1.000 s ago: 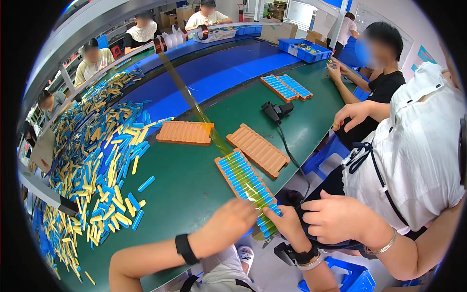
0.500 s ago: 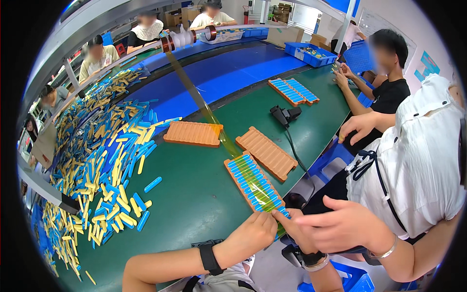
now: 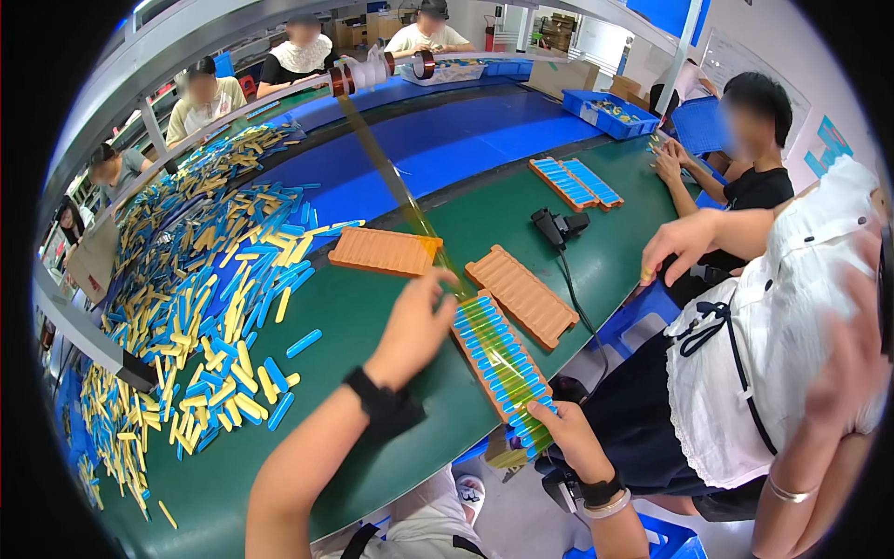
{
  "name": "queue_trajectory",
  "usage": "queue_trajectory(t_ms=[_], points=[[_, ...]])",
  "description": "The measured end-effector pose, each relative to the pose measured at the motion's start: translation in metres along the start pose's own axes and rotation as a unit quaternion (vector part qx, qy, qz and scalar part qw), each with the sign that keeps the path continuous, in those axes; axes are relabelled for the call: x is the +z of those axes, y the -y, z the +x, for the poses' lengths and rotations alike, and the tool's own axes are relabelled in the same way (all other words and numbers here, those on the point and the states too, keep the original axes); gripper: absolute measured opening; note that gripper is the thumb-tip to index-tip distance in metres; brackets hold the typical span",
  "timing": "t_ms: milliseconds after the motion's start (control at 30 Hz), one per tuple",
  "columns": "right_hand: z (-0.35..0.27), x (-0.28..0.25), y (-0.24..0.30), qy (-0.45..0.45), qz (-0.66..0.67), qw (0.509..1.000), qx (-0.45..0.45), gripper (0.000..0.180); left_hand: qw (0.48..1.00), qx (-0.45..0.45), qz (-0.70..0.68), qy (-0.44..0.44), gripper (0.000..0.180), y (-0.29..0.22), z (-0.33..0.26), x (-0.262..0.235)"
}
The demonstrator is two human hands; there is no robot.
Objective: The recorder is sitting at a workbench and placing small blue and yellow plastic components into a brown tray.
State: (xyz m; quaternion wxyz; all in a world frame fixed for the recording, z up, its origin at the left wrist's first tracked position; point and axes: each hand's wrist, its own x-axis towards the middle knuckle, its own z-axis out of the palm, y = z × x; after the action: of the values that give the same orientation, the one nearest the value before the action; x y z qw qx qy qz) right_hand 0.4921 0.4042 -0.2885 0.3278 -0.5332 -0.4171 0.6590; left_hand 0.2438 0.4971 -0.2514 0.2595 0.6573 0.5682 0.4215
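An orange slotted tray (image 3: 479, 359) lies slanted near the table's front edge, filled with a row of blue-and-yellow sticks (image 3: 503, 352). A long strip of clear yellowish tape (image 3: 396, 186) runs from a roll (image 3: 343, 80) on the overhead rail down over the sticks. My right hand (image 3: 570, 436) grips the tray's near end, thumb on top over the tape; its other fingers are mostly hidden. My left hand (image 3: 416, 321) is raised beside the tray's far end, with bent fingers somewhat apart close to the tape. Whether they touch it, I cannot tell.
Two bare orange trays (image 3: 384, 252) (image 3: 521, 293) lie beyond. A black tape cutter-like device (image 3: 559, 225) with a cable sits behind them. Loose sticks (image 3: 233, 373) heap at left. Filled trays (image 3: 575, 183) and a blue bin (image 3: 610, 114) are farther back. A person in white (image 3: 745, 345) stands close at right.
My left hand has moved from the tray's near end up to its far end. My right hand stays at the near end, now more exposed. The nearby person's hand has drawn back to the right.
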Motion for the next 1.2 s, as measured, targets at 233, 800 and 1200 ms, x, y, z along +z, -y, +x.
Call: queue_trajectory(t_ms=[233,800,1200], points=[[-0.002,-0.001,-0.002,0.012,0.016,1.000,-0.001,0.029,0.975,-0.133,-0.176,0.031,0.026,0.024,0.044,0.003],[-0.002,0.001,-0.007,-0.028,-0.010,0.999,-0.038,0.027,0.995,-0.072,-0.050,-0.043,0.007,0.031,0.051,0.027],[-0.006,0.010,-0.006,-0.074,-0.040,0.990,-0.109,0.021,0.986,-0.100,-0.132,-0.014,0.013,0.034,0.053,0.022]])
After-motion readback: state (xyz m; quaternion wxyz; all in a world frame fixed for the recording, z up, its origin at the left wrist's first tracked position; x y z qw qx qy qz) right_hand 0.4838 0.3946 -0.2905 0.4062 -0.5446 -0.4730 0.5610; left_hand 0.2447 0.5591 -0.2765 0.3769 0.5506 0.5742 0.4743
